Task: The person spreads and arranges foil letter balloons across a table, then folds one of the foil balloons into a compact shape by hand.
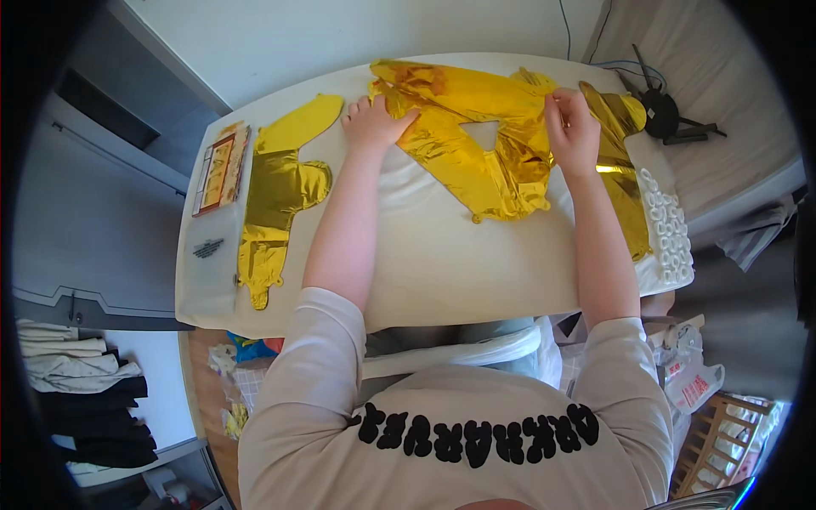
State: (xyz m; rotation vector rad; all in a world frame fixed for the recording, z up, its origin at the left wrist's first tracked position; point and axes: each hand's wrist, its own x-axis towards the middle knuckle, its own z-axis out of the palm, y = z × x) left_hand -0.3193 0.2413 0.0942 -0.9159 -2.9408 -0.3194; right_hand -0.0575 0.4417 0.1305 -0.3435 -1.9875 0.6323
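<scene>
Across the upper middle of the frame a flat gold foil balloon [476, 144] lies on the white worktop [442, 255], with a triangular hole near its centre. Left hand [374, 123] rests palm down on the balloon's left edge, fingers spread and flat against the foil. Right hand [574, 132] sits at the balloon's right side, fingers curled and pinching the foil near its upper right corner. Both forearms run up from the lower edge of the frame, bare below pale sleeves.

At left of the worktop a second gold balloon [276, 195] lies flat, well apart from the hands. Just beside it, further left, is a flat printed packet [219, 168], and below that a clear bag [208, 255]. At the right edge a third strip of gold foil [625, 195] runs down beside a white bumpy sheet [667, 229]. A black stand [663, 110] sits on the bed at upper right.
</scene>
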